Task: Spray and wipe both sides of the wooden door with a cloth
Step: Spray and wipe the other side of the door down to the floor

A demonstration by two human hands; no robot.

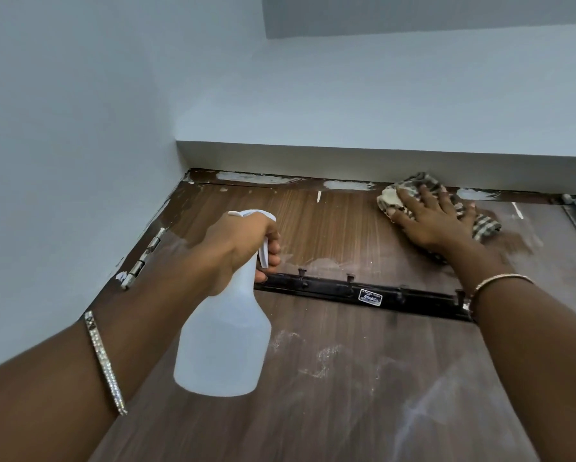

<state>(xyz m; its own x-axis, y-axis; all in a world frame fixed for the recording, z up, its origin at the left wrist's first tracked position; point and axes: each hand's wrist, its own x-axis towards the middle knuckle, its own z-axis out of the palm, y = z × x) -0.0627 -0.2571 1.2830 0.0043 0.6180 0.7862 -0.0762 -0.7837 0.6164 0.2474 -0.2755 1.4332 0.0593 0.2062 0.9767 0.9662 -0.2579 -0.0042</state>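
wooden door [346,378]: seen from below, upper part in view; brown grain, with white dusty smears and streaks across it. white paint blotches are noted on the top door frame [246,177].

left hand [243,248]: clenched round the neck of a white translucent spray bottle [226,341]; fingers are curled at the trigger, and the bottle is held upright in front of the door, nozzle toward its upper left area. no print or label can be seen on the bottle.

right hand [436,218]: laid flat with fingers spread, nothing clasped; a checked cloth [388,198] is pressed under it against the door, just below the top edge, toward the right. cloth edges show beyond the fingertips and beside the palm.

black hook rail [330,290]: fixed across the door below both hands, partly hidden by the bottle and the right wrist. a small white-and-blue label [370,297] is stuck on it; a script word is printed there, too blurred to be read.

metal hinge [143,258]: at the door's left edge, beside the pale wall [63,128].

a stone-set bangle [105,361] is worn on the left forearm, a thin gold bangle [500,278] on the right wrist.
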